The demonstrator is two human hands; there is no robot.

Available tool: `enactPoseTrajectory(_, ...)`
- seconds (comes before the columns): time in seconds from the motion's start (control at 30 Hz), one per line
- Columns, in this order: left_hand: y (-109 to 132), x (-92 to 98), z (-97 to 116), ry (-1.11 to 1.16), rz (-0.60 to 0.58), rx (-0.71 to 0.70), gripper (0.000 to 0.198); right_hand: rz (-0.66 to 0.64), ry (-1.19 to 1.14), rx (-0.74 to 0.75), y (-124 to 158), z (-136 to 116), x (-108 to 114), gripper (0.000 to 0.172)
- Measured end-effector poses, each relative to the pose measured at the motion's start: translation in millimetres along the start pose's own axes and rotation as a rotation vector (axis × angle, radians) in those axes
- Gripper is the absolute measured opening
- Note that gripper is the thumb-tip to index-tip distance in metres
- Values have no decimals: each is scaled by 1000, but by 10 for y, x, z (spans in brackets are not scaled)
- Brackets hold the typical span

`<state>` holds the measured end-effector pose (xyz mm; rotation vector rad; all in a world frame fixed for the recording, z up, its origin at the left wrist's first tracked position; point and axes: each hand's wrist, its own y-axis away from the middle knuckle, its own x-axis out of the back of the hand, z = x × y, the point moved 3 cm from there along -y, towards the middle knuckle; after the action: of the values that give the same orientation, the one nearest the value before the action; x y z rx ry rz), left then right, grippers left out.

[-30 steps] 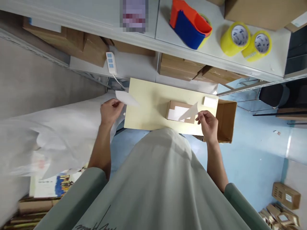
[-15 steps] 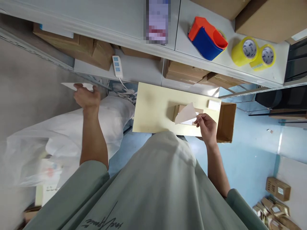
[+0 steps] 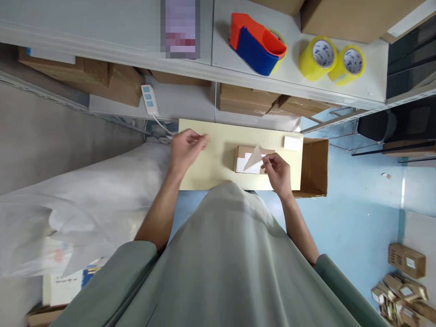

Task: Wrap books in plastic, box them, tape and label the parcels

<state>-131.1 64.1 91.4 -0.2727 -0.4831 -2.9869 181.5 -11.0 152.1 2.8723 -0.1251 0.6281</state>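
- On the cream bench, near the front edge and right of the middle, sits a brown box. It looks stiff and likely light; its two short ends seem best to hold. Its long way runs left to right, like the front edge.
- Over the bench's left end, the left hand shows nothing in it; blur hides its finger gap.
- Above the box, the right hand pinches a paper sheet, probably floppy and easily creased, best held by its edge. One corner points to the back edge; its long way slants front-left.

Yellow tape rolls, perhaps a chair
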Motion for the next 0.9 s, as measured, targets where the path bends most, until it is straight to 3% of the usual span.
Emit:
enactPoseTrajectory(0.1, 491, -740, 202, 159, -196, 37, 57, -35, 20, 82, -17, 52, 101, 49)
enactPoseTrajectory(0.17, 723, -1103, 281, 198, -270, 85, 60, -60, 23, 129, -11, 99, 175, 44)
enactPoseTrajectory(0.27, 892, -1459, 324, 237, -267, 165, 63, -101, 25, 177, 3, 208, 285, 39)
enactPoseTrajectory(0.37, 949, -1693, 316, 246, -208, 233, 64, -135, 5, 193, 10, 361, 385, 38)
enactPoseTrajectory(0.53, 1040, -1972, 270, 225, -151, 271, 58, -206, -56, 184, 27, 613, 465, 38)
enactPoseTrajectory(0.7, 1098, -2046, 177, 169, -105, 290, 49, -294, -120, 141, 76, 794, 486, 42)
enactPoseTrajectory(0.77, 1109, -2016, 131, 162, -92, 304, 47, -267, -136, 106, 68, 875, 557, 43)
enactPoseTrajectory(0.9, 1133, -1908, 49, 193, -65, 328, 45, -70, -130, -52, -26, 1119, 828, 43)
